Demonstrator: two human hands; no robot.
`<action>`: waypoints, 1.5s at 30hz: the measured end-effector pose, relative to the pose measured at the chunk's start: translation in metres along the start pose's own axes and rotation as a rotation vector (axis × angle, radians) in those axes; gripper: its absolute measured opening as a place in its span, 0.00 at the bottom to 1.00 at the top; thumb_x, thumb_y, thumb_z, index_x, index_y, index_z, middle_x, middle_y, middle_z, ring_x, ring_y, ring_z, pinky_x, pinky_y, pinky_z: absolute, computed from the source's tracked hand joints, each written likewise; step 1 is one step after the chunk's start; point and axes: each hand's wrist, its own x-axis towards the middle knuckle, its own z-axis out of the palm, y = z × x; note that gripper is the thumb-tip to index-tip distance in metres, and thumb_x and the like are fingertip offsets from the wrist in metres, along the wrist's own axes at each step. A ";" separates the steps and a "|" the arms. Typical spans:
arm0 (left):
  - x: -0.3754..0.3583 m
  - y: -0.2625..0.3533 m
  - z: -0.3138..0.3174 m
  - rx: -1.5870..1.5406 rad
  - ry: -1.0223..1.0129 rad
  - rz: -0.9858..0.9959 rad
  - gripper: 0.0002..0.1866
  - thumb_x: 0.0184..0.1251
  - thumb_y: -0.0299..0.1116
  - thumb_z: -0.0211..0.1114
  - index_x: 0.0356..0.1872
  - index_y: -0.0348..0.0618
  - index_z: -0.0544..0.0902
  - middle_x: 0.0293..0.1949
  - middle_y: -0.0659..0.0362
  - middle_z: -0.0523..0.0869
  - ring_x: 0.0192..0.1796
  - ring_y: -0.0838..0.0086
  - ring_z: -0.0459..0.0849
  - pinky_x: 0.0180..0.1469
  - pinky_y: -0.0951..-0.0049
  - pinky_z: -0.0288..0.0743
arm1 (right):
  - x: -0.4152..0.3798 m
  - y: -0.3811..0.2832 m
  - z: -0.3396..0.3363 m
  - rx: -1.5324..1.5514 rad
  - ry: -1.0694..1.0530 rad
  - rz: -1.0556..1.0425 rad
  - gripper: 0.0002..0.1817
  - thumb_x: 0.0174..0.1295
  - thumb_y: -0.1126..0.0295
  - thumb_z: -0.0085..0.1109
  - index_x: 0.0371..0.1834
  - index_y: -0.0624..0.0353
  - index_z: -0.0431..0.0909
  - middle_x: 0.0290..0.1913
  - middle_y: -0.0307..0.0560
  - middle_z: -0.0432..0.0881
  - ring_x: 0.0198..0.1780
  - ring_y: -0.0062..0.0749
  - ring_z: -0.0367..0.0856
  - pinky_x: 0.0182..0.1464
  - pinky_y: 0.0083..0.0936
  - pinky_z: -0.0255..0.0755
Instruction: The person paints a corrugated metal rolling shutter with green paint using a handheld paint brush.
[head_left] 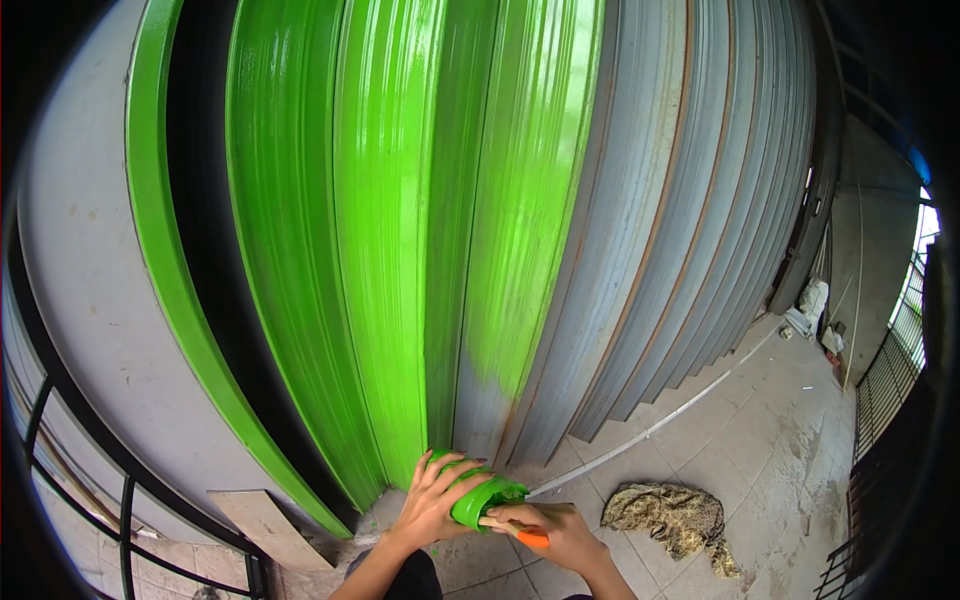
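Note:
My left hand (437, 500) is wrapped around a container smeared with green paint (470, 507), tilted so its mouth faces right. A paintbrush (533, 538) with an orange handle end is gripped in my right hand (553, 533), at the container's mouth. The bristles are hidden. Just beyond my hands stands a folding metal door (385, 250). Its left panels are glossy green, while one panel fades from green to bare grey near the bottom.
Grey unpainted panels (640, 230) with rusty edges continue right. A crumpled patterned cloth (670, 515) lies on the tiled floor (745, 450) near a curved floor track (650, 425). A board (262, 525) leans at lower left by a black metal frame (127, 530).

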 end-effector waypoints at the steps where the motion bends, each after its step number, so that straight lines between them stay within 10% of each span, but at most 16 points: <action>1: -0.001 0.000 0.001 -0.003 -0.006 0.001 0.43 0.34 0.44 0.83 0.60 0.57 0.78 0.63 0.64 0.77 0.69 0.62 0.69 0.73 0.42 0.53 | -0.001 0.000 0.000 0.006 0.003 0.018 0.16 0.60 0.68 0.67 0.50 0.50 0.77 0.27 0.43 0.84 0.25 0.36 0.85 0.28 0.29 0.78; 11: 0.001 -0.001 0.001 -0.041 -0.044 -0.007 0.43 0.35 0.44 0.83 0.62 0.54 0.78 0.62 0.62 0.77 0.68 0.62 0.69 0.73 0.41 0.53 | -0.001 0.004 0.003 0.036 -0.091 0.042 0.21 0.62 0.66 0.66 0.55 0.54 0.70 0.31 0.43 0.85 0.27 0.42 0.86 0.28 0.33 0.78; 21: 0.004 -0.001 0.001 -0.143 0.010 -0.035 0.44 0.33 0.43 0.84 0.60 0.49 0.77 0.60 0.58 0.78 0.67 0.58 0.72 0.70 0.44 0.57 | 0.007 -0.005 0.007 0.583 0.421 0.360 0.20 0.58 0.76 0.70 0.53 0.66 0.74 0.50 0.49 0.84 0.47 0.30 0.87 0.49 0.24 0.82; 28: 0.002 -0.003 0.002 -0.147 0.031 -0.025 0.45 0.33 0.44 0.84 0.61 0.50 0.78 0.60 0.58 0.78 0.67 0.59 0.72 0.70 0.44 0.57 | 0.008 -0.002 -0.012 -0.132 0.207 -0.053 0.27 0.59 0.76 0.70 0.57 0.67 0.65 0.46 0.47 0.85 0.45 0.34 0.89 0.45 0.25 0.84; 36: 0.003 -0.001 0.004 -0.150 0.053 -0.075 0.46 0.30 0.45 0.84 0.61 0.50 0.77 0.60 0.59 0.78 0.66 0.59 0.72 0.67 0.51 0.60 | 0.009 -0.009 0.008 0.760 0.555 0.403 0.26 0.60 0.82 0.66 0.56 0.67 0.59 0.44 0.58 0.85 0.45 0.37 0.88 0.43 0.26 0.84; 45: 0.004 0.021 0.008 -0.028 0.036 -0.227 0.47 0.31 0.47 0.84 0.62 0.51 0.76 0.60 0.60 0.77 0.64 0.60 0.71 0.66 0.54 0.60 | 0.012 -0.003 0.015 0.997 0.669 0.546 0.27 0.59 0.83 0.65 0.54 0.62 0.57 0.41 0.58 0.85 0.41 0.37 0.88 0.37 0.26 0.86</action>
